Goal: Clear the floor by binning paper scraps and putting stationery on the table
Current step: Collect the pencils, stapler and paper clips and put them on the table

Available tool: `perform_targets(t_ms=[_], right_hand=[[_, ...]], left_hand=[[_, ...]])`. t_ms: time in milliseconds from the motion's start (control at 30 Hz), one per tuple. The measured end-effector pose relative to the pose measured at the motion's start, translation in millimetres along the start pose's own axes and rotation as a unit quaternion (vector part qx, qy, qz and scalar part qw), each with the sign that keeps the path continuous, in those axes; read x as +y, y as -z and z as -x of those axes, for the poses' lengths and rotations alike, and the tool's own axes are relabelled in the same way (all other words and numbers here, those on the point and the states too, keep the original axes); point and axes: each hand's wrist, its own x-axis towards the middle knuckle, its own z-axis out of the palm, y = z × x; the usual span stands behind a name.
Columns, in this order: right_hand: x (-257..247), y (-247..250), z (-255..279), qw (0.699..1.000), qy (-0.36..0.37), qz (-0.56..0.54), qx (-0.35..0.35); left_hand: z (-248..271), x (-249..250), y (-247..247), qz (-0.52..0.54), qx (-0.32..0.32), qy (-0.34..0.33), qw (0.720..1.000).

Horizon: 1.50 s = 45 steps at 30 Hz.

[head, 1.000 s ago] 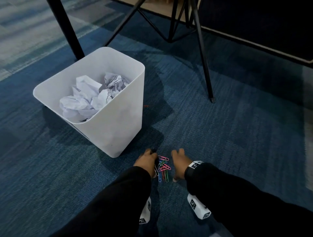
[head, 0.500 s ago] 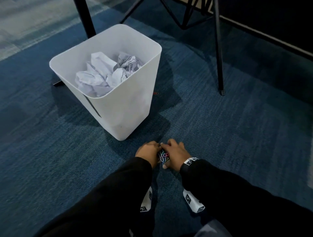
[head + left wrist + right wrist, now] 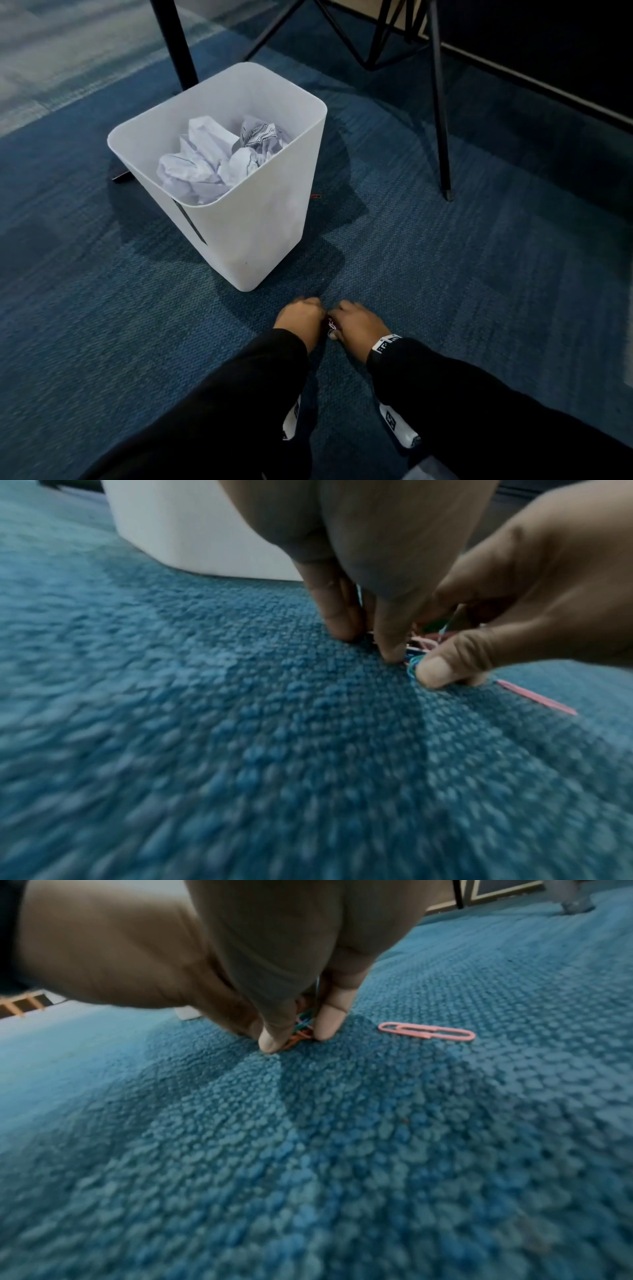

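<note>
Left hand [image 3: 359, 547] at top centre, fingers [image 3: 387, 631] down on blue carpet [image 3: 240, 750], right hand [image 3: 534, 601] from right pinching coloured paper clips [image 3: 416, 653], pink clip [image 3: 537, 699] beside it, white bin [image 3: 192, 528] upper left.

An office: blue carpet tiles [image 3: 445, 274], a white wastepaper bin [image 3: 260, 233], black desk legs [image 3: 440, 102].

The floor is blue carpet [image 3: 445, 274] with a woven loop texture and a tile pattern in lighter and darker blue. At the upper left lies a paler grey-blue striped carpet area [image 3: 68, 61]. Black metal legs [image 3: 440, 113] stand on the carpet, joined by thin diagonal braces. A dark panel [image 3: 548, 44] with a light lower edge runs along the upper right. Lighting is dim.
</note>
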Motion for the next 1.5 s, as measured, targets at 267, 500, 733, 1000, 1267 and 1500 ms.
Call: perform_targets(t_ms=[267, 500, 733, 1000, 1267, 1500], right_hand=[[2, -14, -6, 1.0, -0.021, -0.008, -0.002], [-7, -10, -12, 0.998, -0.037, 0.049, -0.031], [-9, -8, -5, 0.997, -0.017, 0.066, -0.022], [36, 21, -4, 0.988, -0.103, -0.104, -0.04], [55, 16, 13, 0.989, -0.11, -0.062, -0.07], [60, 10, 11, 0.994, -0.095, -0.04, -0.04]], left_hand=[[-5, 0, 10, -0.021, -0.022, -0.032, 0.999], [-4, -8, 3, -0.012, -0.05, -0.012, 0.999], [0, -2, 6, -0.056, -0.045, -0.047, 0.996], [-3, -3, 15, -0.005, -0.037, -0.032, 0.999], [-3, 4, 18, -0.015, -0.068, -0.016, 0.997], [-12, 26, 19, -0.087, -0.081, -0.094, 0.988]])
